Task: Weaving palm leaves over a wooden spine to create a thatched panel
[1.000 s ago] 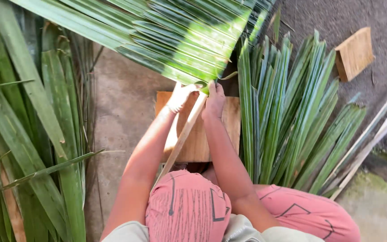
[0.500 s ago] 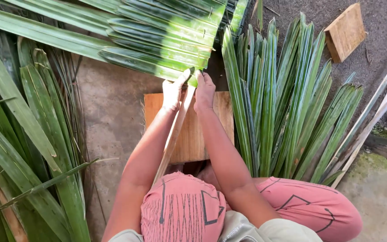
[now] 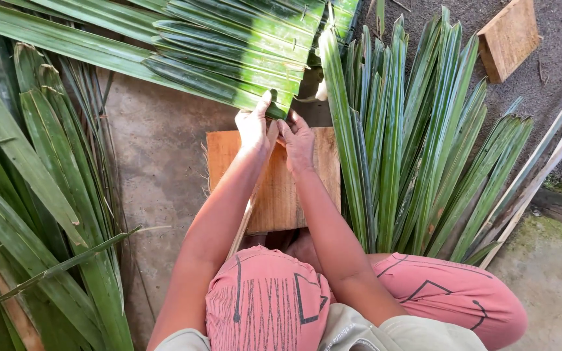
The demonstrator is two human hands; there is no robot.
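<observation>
Above the wooden board (image 3: 274, 188), my left hand (image 3: 255, 127) and right hand (image 3: 298, 138) sat side by side, each grip closed on the near end of the folded palm-leaf sheet (image 3: 229, 52). Its long axis ran away up-left (loose fronds (image 3: 417, 143) fanned rightward). A thin stick (image 3: 245, 221) seemed tucked under my left hand.

Two hands: left hand (image 3: 255, 127), right hand (image 3: 298, 140). Two wooden boards: one at centre (image 3: 281, 195), one at one o'clock (image 3: 508, 39).
</observation>
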